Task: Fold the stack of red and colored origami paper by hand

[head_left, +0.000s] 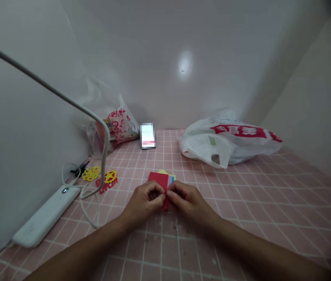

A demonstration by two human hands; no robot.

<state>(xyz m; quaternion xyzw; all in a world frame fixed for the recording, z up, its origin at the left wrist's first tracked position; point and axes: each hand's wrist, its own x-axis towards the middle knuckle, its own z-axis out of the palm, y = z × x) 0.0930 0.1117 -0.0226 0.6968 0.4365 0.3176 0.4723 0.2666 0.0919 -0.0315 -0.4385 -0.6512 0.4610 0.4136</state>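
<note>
Both hands meet at the middle of the pink tiled surface. My left hand (148, 198) is closed, thumb and forefinger pinched on a small red piece. From the right, my right hand (187, 198) pinches at the same red piece, its fingertips almost touching the left ones. The piece hangs down between the two hands and is mostly hidden by fingers. Just beyond them lies a red sheet (158, 178) on a small stack of coloured sheets, with blue, lilac and yellow edges (171, 178) showing at its right.
At left are a white power strip (46, 214), a looping cable (103, 156), yellow cut-out shapes (90, 173) and red cut-out lettering (106, 185). Farther back stand a clear plastic bag (115, 125), a lit phone (147, 136) and a white plastic bag (206, 142).
</note>
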